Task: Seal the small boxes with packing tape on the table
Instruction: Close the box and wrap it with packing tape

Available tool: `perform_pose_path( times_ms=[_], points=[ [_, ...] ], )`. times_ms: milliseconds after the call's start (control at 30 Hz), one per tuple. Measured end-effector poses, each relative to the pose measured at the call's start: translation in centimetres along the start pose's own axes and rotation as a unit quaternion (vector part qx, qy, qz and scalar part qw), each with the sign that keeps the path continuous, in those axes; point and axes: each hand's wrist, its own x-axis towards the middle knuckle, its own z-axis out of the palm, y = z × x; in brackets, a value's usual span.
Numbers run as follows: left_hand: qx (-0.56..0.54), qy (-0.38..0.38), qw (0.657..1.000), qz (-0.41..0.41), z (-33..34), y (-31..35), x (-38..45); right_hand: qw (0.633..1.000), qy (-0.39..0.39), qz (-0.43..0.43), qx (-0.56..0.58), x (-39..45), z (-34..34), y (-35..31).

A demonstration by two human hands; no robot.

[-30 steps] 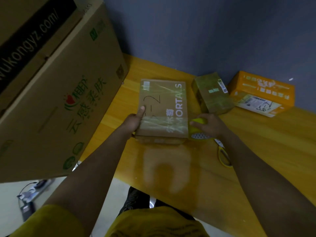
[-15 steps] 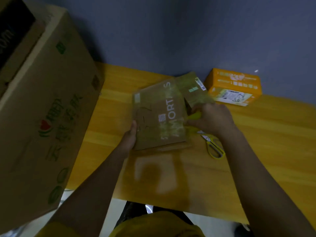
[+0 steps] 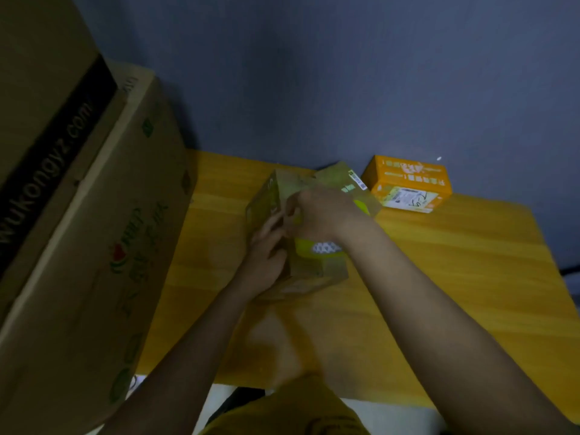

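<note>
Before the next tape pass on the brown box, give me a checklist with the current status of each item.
1. Brown box held: ok, left hand grips its side, box tilted up on the table.
2. Tape roll in hand: ok, yellow roll under the right hand.
3. Tape end stuck to the box: cannot tell, blurred and covered by fingers.
4. Room to turn the box: not ok, green box sits right behind it.
5. Orange box out of the way: ok, apart by the wall.

Brown box [image 3: 309,271]; yellow tape dispenser [image 3: 306,246]; orange box [image 3: 408,177].
</note>
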Motion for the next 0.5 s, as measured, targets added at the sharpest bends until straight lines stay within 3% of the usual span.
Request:
perform_pose_path(
  times_ms=[100,233,333,433,500],
  points=[
    [0.087,-0.093,0.991,-0.027,-1.6,-0.4,-0.7,0.985,-0.041,-0.046,0.164,0.1,-0.9,1.8],
    [0.242,-0.125,0.961,-0.040,-2.9,-0.9,0.4,0.944,0.059,-0.002,0.325,-0.5,0.9,2.8],
    [0.265,-0.108,0.958,-0.012,-3.2,-1.0,0.6,0.947,0.084,0.029,0.309,-0.7,2.0,2.7],
    [0.277,-0.120,0.951,-0.060,-4.2,-1.7,-0.1,0.943,0.080,0.023,0.321,-0.6,2.4,1.4],
    [0.294,-0.127,0.944,-0.081,-5.2,-2.7,-0.8,0.965,0.074,0.015,0.253,-0.8,2.1,1.1]
  ],
)
